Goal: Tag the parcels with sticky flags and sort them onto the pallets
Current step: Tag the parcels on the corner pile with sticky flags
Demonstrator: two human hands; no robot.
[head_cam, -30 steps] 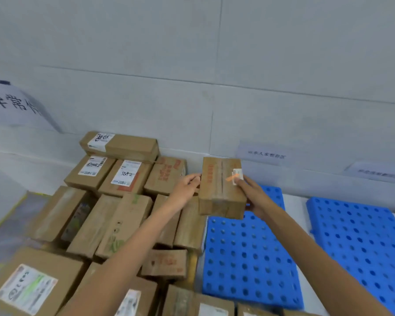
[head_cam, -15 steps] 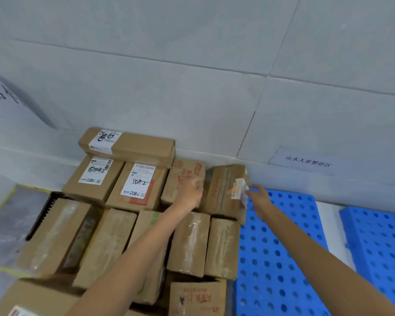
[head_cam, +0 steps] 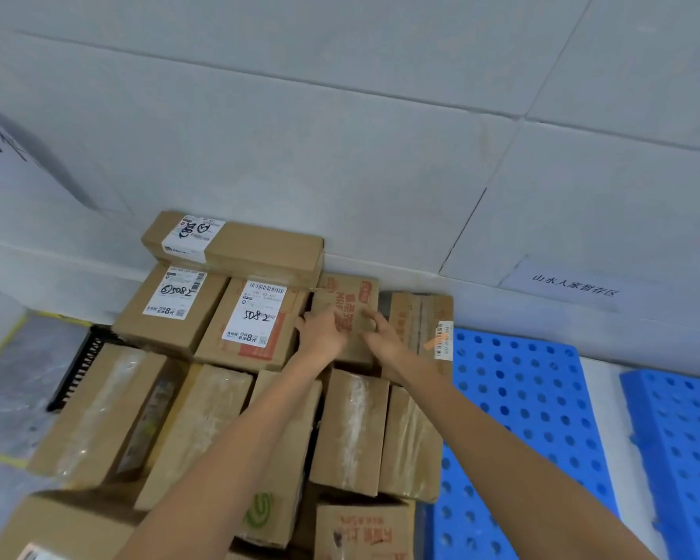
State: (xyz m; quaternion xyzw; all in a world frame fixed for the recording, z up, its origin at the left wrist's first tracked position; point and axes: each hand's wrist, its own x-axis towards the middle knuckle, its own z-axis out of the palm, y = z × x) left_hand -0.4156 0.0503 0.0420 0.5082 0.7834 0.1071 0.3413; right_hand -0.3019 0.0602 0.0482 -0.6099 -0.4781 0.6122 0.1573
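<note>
Two bare arms reach over the box pile. The left hand (head_cam: 320, 332) and right hand (head_cam: 380, 337) both curl around one red-print box (head_cam: 346, 305). Just right of it sits the flagged box (head_cam: 419, 321), beside the blue pallet (head_cam: 522, 398).

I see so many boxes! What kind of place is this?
Probably a parcel sorting or storage room. Brown cardboard parcels with white shipping labels are piled against a grey wall, blue perforated plastic pallets lie on the floor, and a white paper zone sign is stuck on the wall.
</note>
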